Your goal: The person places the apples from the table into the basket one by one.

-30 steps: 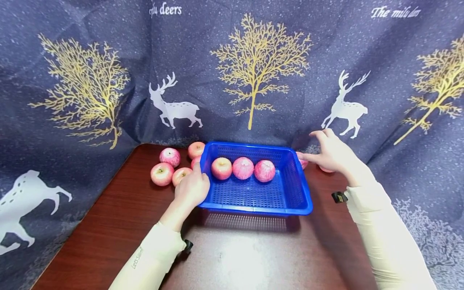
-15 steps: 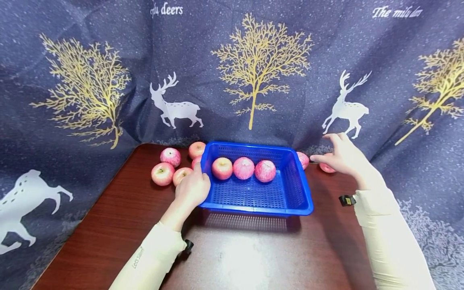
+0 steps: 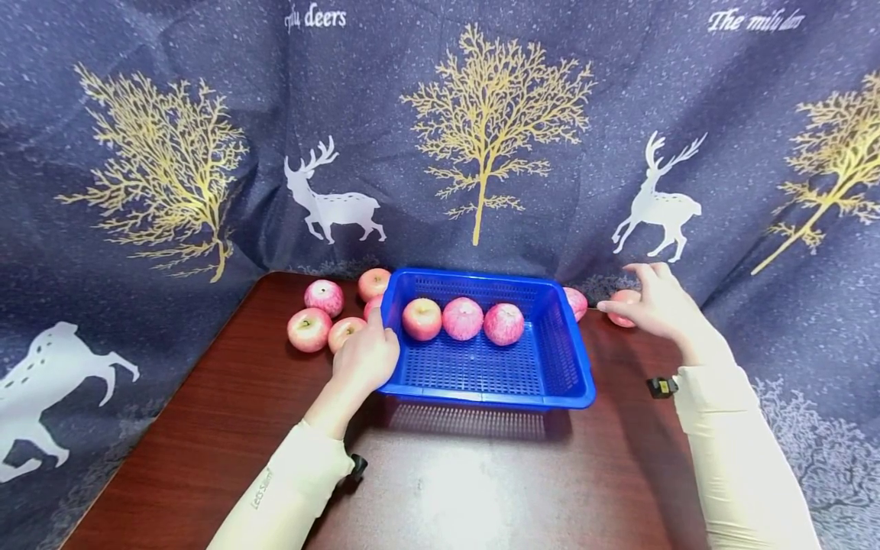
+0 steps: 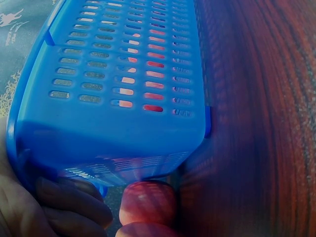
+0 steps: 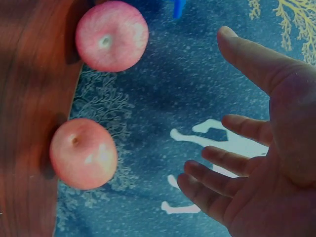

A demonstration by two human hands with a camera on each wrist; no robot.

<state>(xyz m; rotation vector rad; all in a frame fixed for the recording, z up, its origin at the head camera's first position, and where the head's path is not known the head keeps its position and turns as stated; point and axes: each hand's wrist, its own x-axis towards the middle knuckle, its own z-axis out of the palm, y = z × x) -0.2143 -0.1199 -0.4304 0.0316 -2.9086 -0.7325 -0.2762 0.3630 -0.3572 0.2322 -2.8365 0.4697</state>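
Note:
A blue plastic basket (image 3: 474,397) with perforated walls stands on the table, and three apples sit in a row inside it, the rightmost apple (image 3: 504,324) streaked red. My left hand (image 3: 364,355) grips the basket's left rim; in the left wrist view its curled fingers (image 4: 74,205) lie under that rim. Over the table's right side, my right hand (image 3: 656,305) is spread with thumb and fingers apart, holding nothing. Close to it is a pale red apple (image 5: 84,153). Another, pinker apple (image 5: 112,37) lies between that one and the basket.
Left of the basket, several apples lie grouped on the brown table (image 3: 227,405), among them a yellowish-red apple (image 3: 308,330) and a streaked apple (image 3: 324,298). A dark blue cloth (image 3: 440,153) printed with deer and trees hangs behind the table's back edge.
My right hand has moved right, away from the apple beside the basket, to the apple farther right. The left hand stays on the rim, and the basket has not moved.

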